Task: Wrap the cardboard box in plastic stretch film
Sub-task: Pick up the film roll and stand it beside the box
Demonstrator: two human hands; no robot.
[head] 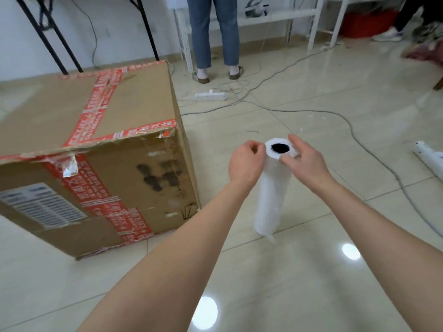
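Standing upright between both hands, one white stretch film roll (271, 192) is a smooth, faintly glossy cylinder with a dark hollow core at its top and a loose wisp of film at its lower end; whether that end touches the floor cannot be told. The left hand (245, 161) has curled fingers pinching the roll's upper edge; the right hand (303, 159) grips the top rim between thumb and fingers. One large brown cardboard box (143, 178), its top edges scuffed and torn, crossed by red printed tape (96, 104) and bearing one white label (43, 204), sits on the glossy tiled floor (311, 271) left of the roll, apart from it. Open tile lies to the right; grey cables (359, 134) and one white power strip (211, 95) trail beyond
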